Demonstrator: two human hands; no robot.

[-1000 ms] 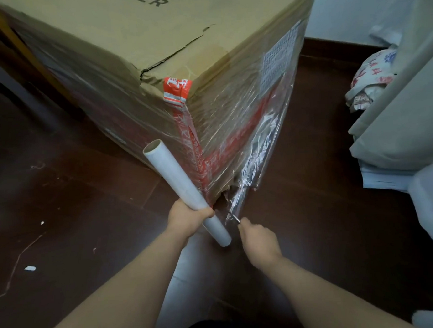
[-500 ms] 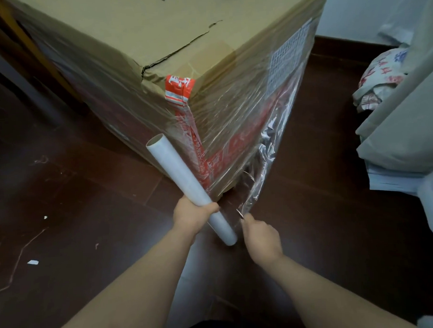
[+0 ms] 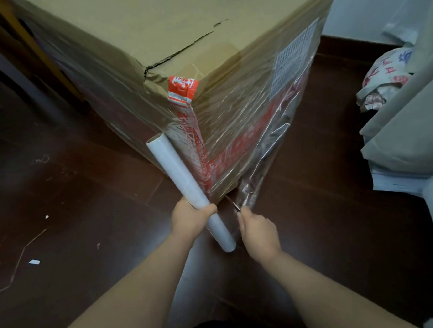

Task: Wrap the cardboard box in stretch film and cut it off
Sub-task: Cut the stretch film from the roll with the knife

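Observation:
A large brown cardboard box (image 3: pixel 170 39) stands on the dark floor, its sides covered in clear stretch film (image 3: pixel 236 128) and red tape running down its near corner. My left hand (image 3: pixel 191 218) grips a white film roll (image 3: pixel 180 180), held slanted against that corner. My right hand (image 3: pixel 259 232) grips a small blade (image 3: pixel 233 204) whose tip points up at the film near the box's bottom corner. A loose sheet of film (image 3: pixel 265 166) hangs off the box's right side, down to the blade.
Grey fabric and bagged bundles (image 3: pixel 404 121) pile up on the right. A printed bag (image 3: pixel 383 82) lies beside them. Scraps and a string (image 3: pixel 23 251) litter the dark wooden floor (image 3: pixel 63 195) on the left. A wooden leg (image 3: pixel 31 43) stands behind the box.
The bunched strip of film by the box's right side has spread into a wider loose sheet. Both hands have stayed at the bottom corner, shifting slightly.

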